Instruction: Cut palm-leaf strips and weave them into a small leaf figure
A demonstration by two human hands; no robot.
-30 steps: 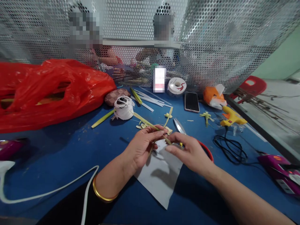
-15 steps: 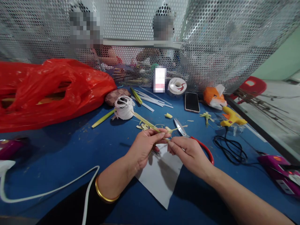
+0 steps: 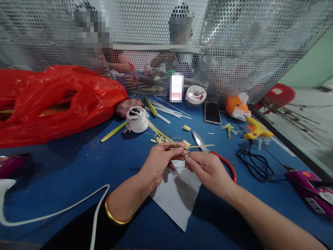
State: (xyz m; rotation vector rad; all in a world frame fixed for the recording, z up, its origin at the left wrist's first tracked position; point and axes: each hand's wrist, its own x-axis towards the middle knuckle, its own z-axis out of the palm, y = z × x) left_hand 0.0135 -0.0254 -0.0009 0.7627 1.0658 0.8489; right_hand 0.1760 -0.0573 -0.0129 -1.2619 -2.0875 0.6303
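My left hand pinches a bundle of thin yellow-green plant strips, whose far end runs back to the white string roll. Thumb and fingers of my right hand close on the near end of the same strips, close by the left fingertips. One loose strip sticks out to the right above my right hand. Below both hands lies a sheet of white paper. Red-handled scissors rest partly behind my right hand, blades pointing away. Plant scraps lie just beyond my fingers.
A red plastic bag fills the left side. Farther back are a ribbon spool, a phone and an orange tissue pack. A yellow glue gun with black cord sits right. A perforated metal screen stands behind, with two people beyond.
The loose strip now reaches farther right and lies flatter. Both hands keep their hold on the strips and have barely moved.
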